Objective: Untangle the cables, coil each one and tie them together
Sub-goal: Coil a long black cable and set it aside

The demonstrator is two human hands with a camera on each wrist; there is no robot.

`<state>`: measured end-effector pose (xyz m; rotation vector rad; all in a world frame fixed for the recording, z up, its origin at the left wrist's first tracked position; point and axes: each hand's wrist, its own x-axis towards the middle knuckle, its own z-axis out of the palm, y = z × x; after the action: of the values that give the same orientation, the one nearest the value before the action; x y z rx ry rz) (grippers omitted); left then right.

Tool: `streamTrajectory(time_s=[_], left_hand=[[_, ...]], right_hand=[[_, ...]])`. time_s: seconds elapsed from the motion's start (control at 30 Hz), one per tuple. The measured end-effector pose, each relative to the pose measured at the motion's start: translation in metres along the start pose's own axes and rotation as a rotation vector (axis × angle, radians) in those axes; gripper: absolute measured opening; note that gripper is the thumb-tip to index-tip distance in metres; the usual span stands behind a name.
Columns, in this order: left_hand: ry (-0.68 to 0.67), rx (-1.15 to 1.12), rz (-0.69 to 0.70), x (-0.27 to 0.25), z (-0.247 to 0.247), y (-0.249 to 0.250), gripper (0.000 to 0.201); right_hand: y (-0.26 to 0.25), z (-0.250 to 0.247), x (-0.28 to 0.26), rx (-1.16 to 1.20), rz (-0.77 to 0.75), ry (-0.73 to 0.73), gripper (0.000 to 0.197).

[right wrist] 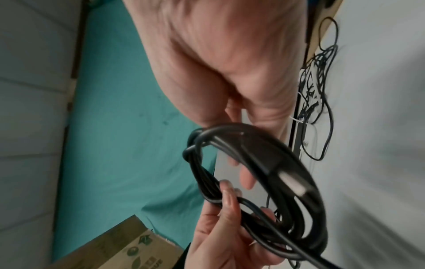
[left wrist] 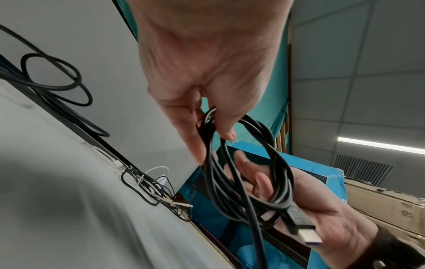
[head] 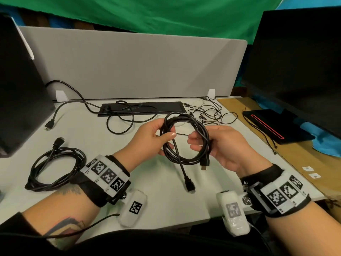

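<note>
A black HDMI cable coil (head: 186,137) hangs above the table between both hands. My left hand (head: 156,139) pinches the coil's left side between thumb and fingers; the left wrist view shows that grip on the coil (left wrist: 243,172). My right hand (head: 217,145) curls around the coil's right side. One plug (head: 205,163) dangles below the right hand, and the other plug (head: 190,185) hangs on a free tail. In the right wrist view the coil (right wrist: 264,182) is blurred. A second coiled black cable (head: 55,169) lies on the table at the left.
A tangle of thin black and white cables (head: 210,113) lies at the back right. A loose black cable (head: 120,115) loops over a flat black pad (head: 142,108). A grey divider (head: 129,65), a monitor (head: 299,71) and a dark case (head: 20,80) border the white table (head: 147,200).
</note>
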<state>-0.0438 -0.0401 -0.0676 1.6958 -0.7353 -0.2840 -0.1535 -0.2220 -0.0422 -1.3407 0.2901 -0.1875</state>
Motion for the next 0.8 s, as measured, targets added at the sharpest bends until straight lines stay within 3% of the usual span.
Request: streamTrajectory(time_s=[0.1,0.23,0.33,0.4,0.57,0.7,0.8], left_hand=[[-0.04,0.004,0.024,-0.002,0.002,0.001,0.013],[-0.053,0.026,0.037,-0.005,0.005,0.003,0.011],[-0.015,0.022,0.077,-0.004,0.011,0.003,0.01],[0.019,0.034,0.127,-0.002,0.011,0.003,0.009],[0.046,-0.006,0.134,0.0,0.006,0.002,0.014],[0.035,0.027,0.026,0.004,0.0,0.002,0.009],[0.033,0.028,-0.015,0.005,-0.004,0.002,0.007]], right_hand=[[0.003,-0.003,0.0,-0.061,0.11,-0.031,0.016],[0.004,-0.007,0.0,-0.329,0.141,-0.037,0.031],[0.014,0.002,-0.006,-0.424,0.193,-0.175,0.048],[0.023,0.014,-0.01,-0.374,0.173,-0.244,0.044],[0.028,0.029,-0.009,-0.269,0.12,-0.175,0.015],[0.028,0.031,-0.01,-0.222,0.067,-0.027,0.012],[0.029,0.03,-0.009,-0.224,0.051,-0.017,0.014]])
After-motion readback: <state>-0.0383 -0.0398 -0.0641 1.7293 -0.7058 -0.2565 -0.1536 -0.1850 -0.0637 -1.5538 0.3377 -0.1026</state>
